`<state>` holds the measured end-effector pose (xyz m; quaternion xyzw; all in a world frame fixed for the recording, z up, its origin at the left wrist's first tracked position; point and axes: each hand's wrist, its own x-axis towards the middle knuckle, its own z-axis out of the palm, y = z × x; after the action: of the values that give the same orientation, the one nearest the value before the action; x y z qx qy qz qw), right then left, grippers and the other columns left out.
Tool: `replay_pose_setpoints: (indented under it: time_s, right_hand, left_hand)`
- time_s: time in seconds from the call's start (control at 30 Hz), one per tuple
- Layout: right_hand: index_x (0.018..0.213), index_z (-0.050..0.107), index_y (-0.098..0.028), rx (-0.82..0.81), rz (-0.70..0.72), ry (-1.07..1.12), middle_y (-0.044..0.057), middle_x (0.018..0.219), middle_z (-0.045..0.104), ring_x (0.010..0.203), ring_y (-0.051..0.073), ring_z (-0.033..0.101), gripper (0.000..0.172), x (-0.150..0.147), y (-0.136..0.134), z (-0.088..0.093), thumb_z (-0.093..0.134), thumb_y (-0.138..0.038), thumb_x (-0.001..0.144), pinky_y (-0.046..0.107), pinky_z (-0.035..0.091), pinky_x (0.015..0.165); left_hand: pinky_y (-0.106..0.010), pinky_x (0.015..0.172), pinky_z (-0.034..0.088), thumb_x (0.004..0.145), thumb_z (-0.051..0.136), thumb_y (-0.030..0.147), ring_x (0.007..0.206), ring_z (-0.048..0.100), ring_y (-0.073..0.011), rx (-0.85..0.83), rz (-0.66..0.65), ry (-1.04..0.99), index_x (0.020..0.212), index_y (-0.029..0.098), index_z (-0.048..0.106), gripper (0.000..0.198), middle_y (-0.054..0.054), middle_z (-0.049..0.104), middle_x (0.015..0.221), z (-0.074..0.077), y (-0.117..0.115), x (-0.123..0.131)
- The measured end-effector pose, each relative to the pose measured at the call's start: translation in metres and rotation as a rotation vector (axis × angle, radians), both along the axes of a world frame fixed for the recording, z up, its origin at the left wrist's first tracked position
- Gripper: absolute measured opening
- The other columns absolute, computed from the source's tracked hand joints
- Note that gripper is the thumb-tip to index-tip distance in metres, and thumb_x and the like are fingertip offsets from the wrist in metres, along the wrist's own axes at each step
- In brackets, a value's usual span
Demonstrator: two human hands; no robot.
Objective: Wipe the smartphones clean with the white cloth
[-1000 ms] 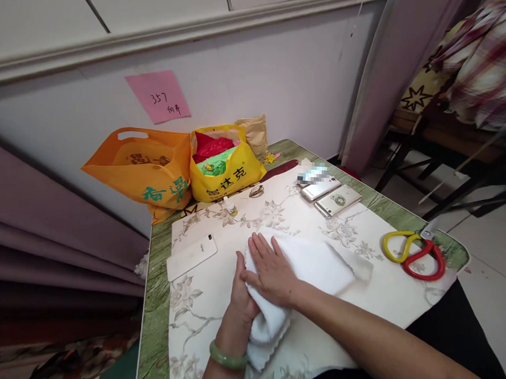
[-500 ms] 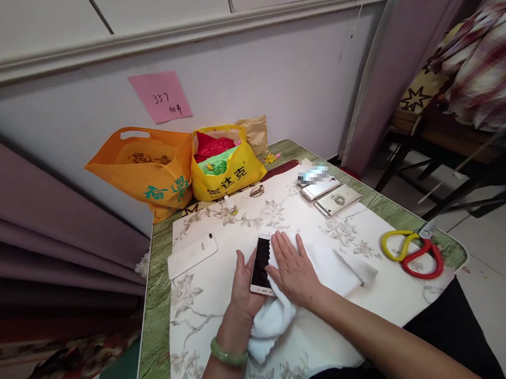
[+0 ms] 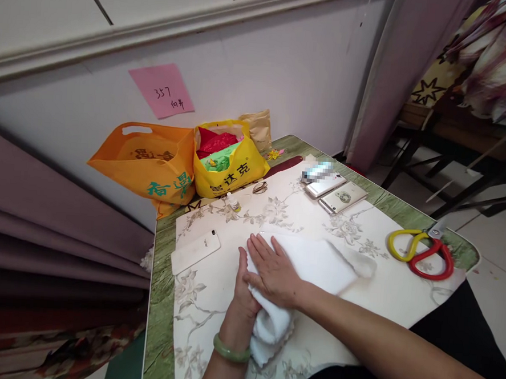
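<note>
The right hand [image 3: 273, 275], laid flat, presses a soft white scallop-edged cloth [image 3: 317, 259] against the left hand [image 3: 244, 297], seemingly placed beneath for support, its covered grip impossible to tell.

Soft light, dim lower left, stretched edges

Table [image 3: 159, 321]: sheet [image 3: 212, 290] over most of it. Near middle: cloth [image 3: 317, 262] on sheet, right hand [image 3: 271, 270] on top, left hand [image 3: 247, 289] at its left edge. Left: 1 phone [image 3: 195, 252] on sheet. Far left: 2 bags [image 3: 230, 176] side by side, pouch [image 3: 259, 130] behind right one. Before bags: bottle [image 3: 233, 202]. Far right: 2 phones [image 3: 345, 198], adjacent. Right: scissors [image 3: 436, 251], near table edge.
</note>
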<state>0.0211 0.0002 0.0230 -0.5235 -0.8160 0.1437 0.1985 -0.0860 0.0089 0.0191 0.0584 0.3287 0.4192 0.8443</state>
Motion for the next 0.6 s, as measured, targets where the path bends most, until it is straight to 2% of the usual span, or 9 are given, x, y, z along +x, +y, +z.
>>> replay_pose_setpoints:
  time_s: [0.13,0.27,0.37,0.47,0.6]
  right_hand:
    - [0.154,0.019,-0.009,-0.015,-0.104,-0.015,0.013,0.16,0.017,0.149,0.024,0.01,0.068,0.011,0.028,-0.004,0.027,-0.051,0.1,0.051,0.01,0.12]
    - [0.153,0.021,-0.006,0.001,-0.235,-0.051,0.017,0.158,0.021,0.148,0.027,0.015,0.066,0.024,0.032,-0.01,0.029,-0.046,0.101,0.055,0.009,0.119]
    - [0.153,0.021,-0.006,0.071,-0.254,-0.083,0.018,0.157,0.024,0.148,0.028,0.016,0.066,0.031,0.018,-0.015,0.033,-0.044,0.1,0.056,0.008,0.119]
    - [0.154,0.016,-0.006,0.138,-0.21,-0.1,0.017,0.158,0.023,0.148,0.028,0.015,0.068,0.032,-0.006,-0.017,0.038,-0.041,0.099,0.056,0.007,0.119]
    - [0.155,0.01,-0.007,0.162,-0.084,-0.072,0.017,0.159,0.018,0.148,0.028,0.012,0.075,0.022,-0.038,-0.012,0.044,-0.042,0.097,0.055,0.008,0.12]
  left_hand:
    - [-0.048,0.11,0.037,0.091,0.044,0.061,0.124,0.057,-0.0305,-0.025,-0.045,-0.042,0.135,0.017,0.054,0.063,-0.014,0.066,0.124,0.012,0.003,0.012]
    - [-0.046,0.11,0.038,0.092,0.045,0.057,0.12,0.059,-0.0291,0.01,-0.002,-0.011,0.131,0.017,0.057,0.057,-0.013,0.068,0.122,0.017,0.002,0.011]
    - [-0.045,0.11,0.038,0.093,0.044,0.057,0.122,0.058,-0.0288,0.029,-0.011,-0.027,0.132,0.018,0.057,0.057,-0.013,0.066,0.125,0.018,0.001,0.01]
    - [-0.045,0.111,0.037,0.093,0.044,0.055,0.124,0.056,-0.0289,0.037,-0.011,-0.032,0.134,0.017,0.055,0.057,-0.013,0.064,0.128,0.016,0.003,0.01]
    - [-0.041,0.114,0.033,0.092,0.047,0.056,0.127,0.054,-0.0273,0.033,0.022,0.067,0.138,0.015,0.05,0.062,-0.015,0.062,0.132,0.001,0.004,0.003]
